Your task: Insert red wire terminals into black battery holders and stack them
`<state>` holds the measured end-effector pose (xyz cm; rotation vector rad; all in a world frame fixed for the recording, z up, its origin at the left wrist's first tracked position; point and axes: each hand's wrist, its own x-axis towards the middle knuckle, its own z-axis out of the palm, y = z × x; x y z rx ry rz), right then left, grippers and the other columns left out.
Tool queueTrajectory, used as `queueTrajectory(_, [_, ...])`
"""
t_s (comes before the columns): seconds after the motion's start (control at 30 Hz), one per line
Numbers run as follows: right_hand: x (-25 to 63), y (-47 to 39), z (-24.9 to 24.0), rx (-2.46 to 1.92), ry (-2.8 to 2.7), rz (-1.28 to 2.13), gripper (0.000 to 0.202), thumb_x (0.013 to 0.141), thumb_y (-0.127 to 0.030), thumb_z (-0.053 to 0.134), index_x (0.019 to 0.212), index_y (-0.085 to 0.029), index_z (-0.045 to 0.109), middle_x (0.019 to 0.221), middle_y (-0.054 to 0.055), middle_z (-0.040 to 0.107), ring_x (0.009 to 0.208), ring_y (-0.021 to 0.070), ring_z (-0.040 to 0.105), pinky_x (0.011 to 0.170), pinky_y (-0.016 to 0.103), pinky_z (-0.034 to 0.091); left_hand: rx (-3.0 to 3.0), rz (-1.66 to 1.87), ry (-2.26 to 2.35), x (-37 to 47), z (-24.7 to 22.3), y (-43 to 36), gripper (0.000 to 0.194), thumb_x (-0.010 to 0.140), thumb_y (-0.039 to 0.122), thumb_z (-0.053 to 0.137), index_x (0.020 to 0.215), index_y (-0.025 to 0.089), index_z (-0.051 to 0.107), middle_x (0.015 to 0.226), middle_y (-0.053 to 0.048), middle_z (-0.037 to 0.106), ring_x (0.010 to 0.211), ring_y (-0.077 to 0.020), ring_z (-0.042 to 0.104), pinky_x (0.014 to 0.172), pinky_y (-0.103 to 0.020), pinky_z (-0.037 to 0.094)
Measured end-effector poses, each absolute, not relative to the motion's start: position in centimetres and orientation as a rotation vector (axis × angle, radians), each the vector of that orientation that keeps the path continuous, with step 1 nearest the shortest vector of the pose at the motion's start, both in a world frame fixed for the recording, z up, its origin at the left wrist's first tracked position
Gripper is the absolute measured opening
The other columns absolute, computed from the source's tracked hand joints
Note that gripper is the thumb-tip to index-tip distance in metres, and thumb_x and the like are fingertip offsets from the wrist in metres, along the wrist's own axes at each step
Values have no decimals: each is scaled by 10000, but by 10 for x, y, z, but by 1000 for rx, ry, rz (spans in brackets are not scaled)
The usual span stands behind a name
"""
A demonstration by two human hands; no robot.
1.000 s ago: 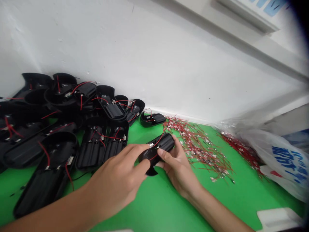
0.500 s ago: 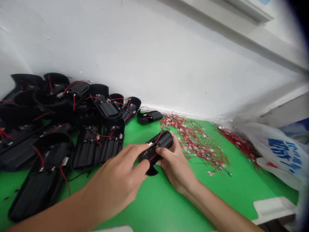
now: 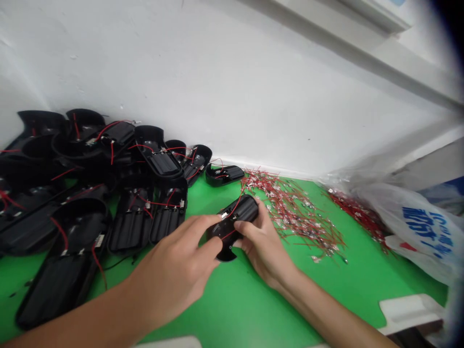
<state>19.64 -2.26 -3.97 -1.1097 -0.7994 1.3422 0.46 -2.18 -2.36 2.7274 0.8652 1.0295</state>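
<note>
Both hands hold one small black plastic housing [image 3: 239,215] with a red wire across it, just above the green table [image 3: 253,309]. My left hand [image 3: 177,270] grips its near end with thumb and fingers. My right hand [image 3: 263,246] cups its far side, thumb on top. A pile of similar black housings with red wires [image 3: 94,183] lies to the left against the white wall. Another single housing [image 3: 224,174] rests behind my hands.
A scatter of loose red wires with metal tabs [image 3: 293,212] lies right of my hands. Farther right sits a white plastic bag with blue print [image 3: 420,232], more red wires beside it. A white block [image 3: 409,309] is at the front right corner.
The view dropped slightly a second ago, then held. My hands keep the housing in the same place, with only small finger shifts on it.
</note>
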Motion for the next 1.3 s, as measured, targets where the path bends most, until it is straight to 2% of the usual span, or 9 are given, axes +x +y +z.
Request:
queueTrajectory(0.1, [197,-22,-40,-1111,-807,1349,484,733,-223,786,1134,-277,520,938,-17,608,792,162,604,543,233,589,2735,1020,868,4,-24,-21,151,931,51,527,945,146,644,1253,-149,622,1132,-254,654,972,-390,601])
queueTrajectory(0.37, [202,-22,-37,-969,-776,1511,405,818,-308,797,1126,-290,536,1019,-13,616,858,163,640,638,271,613,2707,1009,877,2,-26,-20,117,914,58,557,897,159,615,1239,-136,615,1127,-249,645,988,-381,589])
queueTrajectory(0.57, [201,-23,-37,-1017,-814,1460,511,780,-327,861,1162,-294,523,1019,-7,617,872,172,639,629,261,610,2701,1023,887,2,-25,-20,128,891,40,573,903,161,615,1236,-131,619,1117,-239,650,989,-360,586])
queueTrajectory(0.8, [203,-22,-39,-1012,-821,1430,513,756,-324,880,1136,-274,540,988,-10,618,828,155,625,579,225,602,2704,1029,869,4,-25,-20,123,902,46,568,915,155,626,1231,-136,617,1100,-240,652,970,-358,586])
queueTrajectory(1.3, [205,-19,-39,-975,-839,1437,513,743,-306,885,1114,-265,533,993,-5,623,828,166,641,577,263,634,2684,1003,864,5,-26,-21,113,921,58,584,952,141,654,1222,-130,616,1087,-237,645,958,-362,579])
